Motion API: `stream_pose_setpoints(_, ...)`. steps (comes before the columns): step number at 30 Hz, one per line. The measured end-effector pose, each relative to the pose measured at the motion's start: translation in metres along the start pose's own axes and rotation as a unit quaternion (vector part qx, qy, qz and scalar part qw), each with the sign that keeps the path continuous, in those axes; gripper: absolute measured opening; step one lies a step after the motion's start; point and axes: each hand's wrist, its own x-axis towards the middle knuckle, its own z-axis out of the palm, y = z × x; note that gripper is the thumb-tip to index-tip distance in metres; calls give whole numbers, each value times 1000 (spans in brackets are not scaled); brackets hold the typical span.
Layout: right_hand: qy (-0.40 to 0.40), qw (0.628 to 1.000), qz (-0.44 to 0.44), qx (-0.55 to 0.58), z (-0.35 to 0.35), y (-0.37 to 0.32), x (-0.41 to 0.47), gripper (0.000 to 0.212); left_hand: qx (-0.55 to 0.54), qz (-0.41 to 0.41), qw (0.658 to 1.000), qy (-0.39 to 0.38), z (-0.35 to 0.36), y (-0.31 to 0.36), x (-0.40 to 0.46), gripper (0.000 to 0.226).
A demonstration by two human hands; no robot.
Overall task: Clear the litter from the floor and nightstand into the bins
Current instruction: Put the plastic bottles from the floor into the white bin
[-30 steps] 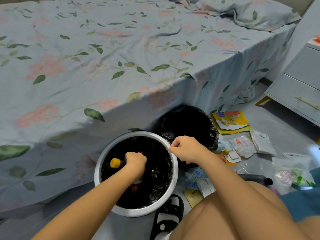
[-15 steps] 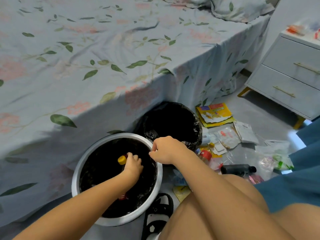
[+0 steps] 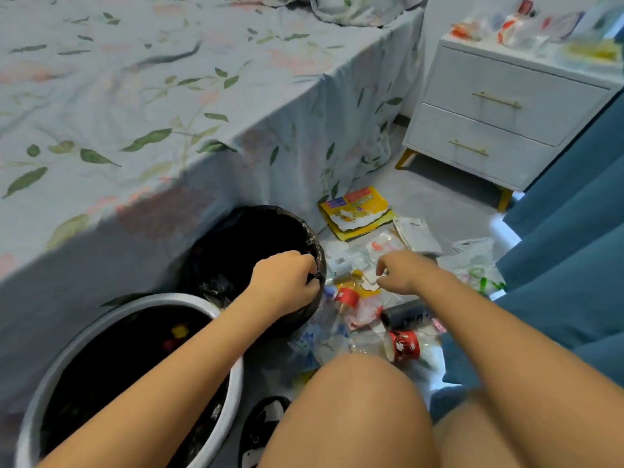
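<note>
- Down at 7 o'clock, our white-rimmed bin (image 3: 233, 383) already holds a bottle with a yellow cap (image 3: 179, 331) and other dark items; some litter is in.
- At centre, the black-lined bin (image 3: 270, 214) looks empty as far as we can see into it.
- Lots left: floor litter (image 3: 364, 298) spreads at 3 o'clock of the black bin — yellow packet (image 3: 358, 211), white pouch (image 3: 417, 235), red-capped bottle (image 3: 347, 295), dark bottle (image 3: 403, 314), red cup (image 3: 403, 346), clear bags.
- Nightstand (image 3: 499, 116) at 1 o'clock is uncleared; blurred wrappers (image 3: 513, 28) sit on top.
- We judge the task early, well under half done.
- Our left hand (image 3: 287, 282) is curled over the black bin's near rim, fingers pinched on the liner edge.
- Our right hand (image 3: 403, 270) hovers over the pile, palm down, fingers half curled, apparently holding nothing; contact with the white scrap beneath, cannot tell.
</note>
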Motion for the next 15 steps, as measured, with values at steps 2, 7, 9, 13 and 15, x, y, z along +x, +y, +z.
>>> stream_pose_setpoints(2, -46, 999, 23, 19, 21, 24, 11, 29, -49, -5, 997, -65, 39, 25, 22, 31)
stream_pose_setpoints(7, -79, 994, 28, 72, 31, 53, 31, 32, -198, -118, 961, -154, 148, 48, 68, 27)
stream_pose_setpoints(9, -81, 992, 29, 93, 27, 62, 35, 31, -271, -195, 924, -188, 181, 51, 82, 38)
stream_pose_setpoints(13, -117, 980, 13, 162, 16, 63, 42, 33, -331, -294, 879, -178, 234, 55, 105, 69)
stream_pose_setpoints(15, -110, 973, 3, 202, 13, 58, 50, 33, -288, -291, 898, -160, 254, 57, 115, 54)
